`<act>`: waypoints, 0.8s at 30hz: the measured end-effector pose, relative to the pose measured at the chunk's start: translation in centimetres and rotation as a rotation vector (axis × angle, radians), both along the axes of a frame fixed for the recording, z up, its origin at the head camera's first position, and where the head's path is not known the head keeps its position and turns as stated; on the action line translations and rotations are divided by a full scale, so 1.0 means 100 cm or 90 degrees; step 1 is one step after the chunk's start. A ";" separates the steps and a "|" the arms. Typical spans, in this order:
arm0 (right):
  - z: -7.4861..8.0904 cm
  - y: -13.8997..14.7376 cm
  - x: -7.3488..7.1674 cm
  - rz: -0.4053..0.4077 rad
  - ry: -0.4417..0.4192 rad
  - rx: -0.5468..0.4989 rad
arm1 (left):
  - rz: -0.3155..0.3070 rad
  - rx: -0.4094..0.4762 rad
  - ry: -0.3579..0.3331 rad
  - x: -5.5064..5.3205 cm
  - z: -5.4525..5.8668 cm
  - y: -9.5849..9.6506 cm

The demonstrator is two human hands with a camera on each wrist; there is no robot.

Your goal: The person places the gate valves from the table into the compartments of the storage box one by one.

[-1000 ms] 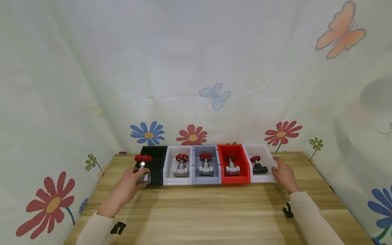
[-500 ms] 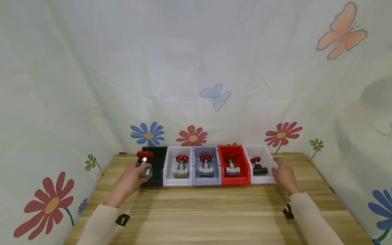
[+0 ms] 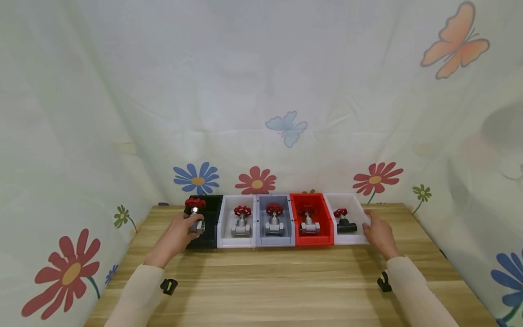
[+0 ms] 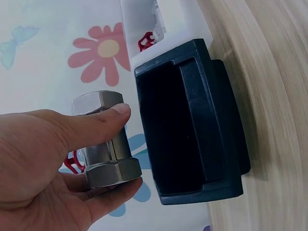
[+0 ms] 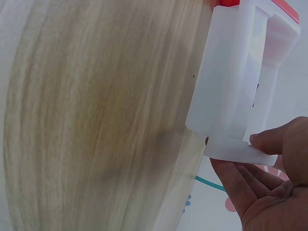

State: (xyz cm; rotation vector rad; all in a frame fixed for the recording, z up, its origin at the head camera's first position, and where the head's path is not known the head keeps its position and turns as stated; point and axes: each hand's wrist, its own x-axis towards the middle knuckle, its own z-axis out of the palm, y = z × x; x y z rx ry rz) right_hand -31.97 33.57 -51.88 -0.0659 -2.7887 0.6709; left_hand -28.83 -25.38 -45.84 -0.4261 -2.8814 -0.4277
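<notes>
In the head view my left hand (image 3: 175, 236) grips a metal valve (image 3: 196, 225) with a red handwheel (image 3: 195, 203). It holds the valve upright over the left part of the black bin (image 3: 210, 229). The left wrist view has the thumb and fingers round the silver body (image 4: 108, 149), apart from the bin's rim, and the bin's inside is dark. At the row's other end, my right hand (image 3: 380, 232) pinches the side wall of a white bin (image 5: 236, 149), thumb inside and fingers outside. A dark valve with a red handwheel (image 3: 346, 225) lies in that bin.
Between the end bins stand a white bin (image 3: 238, 202), a grey bin (image 3: 273, 200) and a red bin (image 3: 324, 220), each with a red-wheeled metal valve. The row sits on a wooden table (image 3: 282, 286) before a flowered curtain (image 3: 229, 91).
My left hand has moved right and slightly away from me with the valve, from the black bin's left edge to over it. The right hand has stayed on the white bin.
</notes>
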 end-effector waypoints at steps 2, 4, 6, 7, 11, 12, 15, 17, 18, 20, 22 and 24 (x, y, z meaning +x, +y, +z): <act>0.000 -0.001 0.000 0.000 0.001 -0.001 | 0.003 0.004 -0.011 -0.002 0.001 0.001; 0.000 -0.001 0.001 0.002 0.005 0.000 | 0.004 0.008 -0.015 -0.003 0.002 0.003; 0.001 0.000 0.001 0.003 0.009 0.002 | 0.000 0.013 -0.015 -0.007 0.003 0.006; 0.001 0.001 0.001 0.004 0.012 0.004 | 0.000 0.014 -0.015 -0.008 0.003 0.007; 0.003 0.002 0.002 0.004 0.006 0.002 | -0.001 0.006 -0.011 -0.015 0.003 0.009; 0.003 0.002 0.002 0.003 0.004 0.000 | -0.002 0.004 -0.009 -0.017 0.002 0.009; 0.004 0.001 0.003 0.004 0.002 -0.002 | -0.003 -0.001 -0.001 -0.022 0.000 0.010; 0.005 0.000 0.003 0.005 -0.001 -0.007 | -0.002 -0.002 -0.001 -0.026 -0.002 0.010; 0.005 0.000 0.003 0.006 -0.002 -0.008 | -0.002 -0.003 -0.001 -0.027 -0.003 0.010; 0.005 0.000 0.003 0.007 -0.003 -0.008 | 0.002 0.001 -0.006 -0.030 -0.004 0.011; 0.004 0.000 0.003 0.007 -0.003 -0.009 | 0.006 0.003 -0.015 -0.032 -0.006 0.011; 0.004 0.000 0.003 0.006 -0.003 -0.007 | 0.005 0.002 -0.020 -0.034 -0.008 0.012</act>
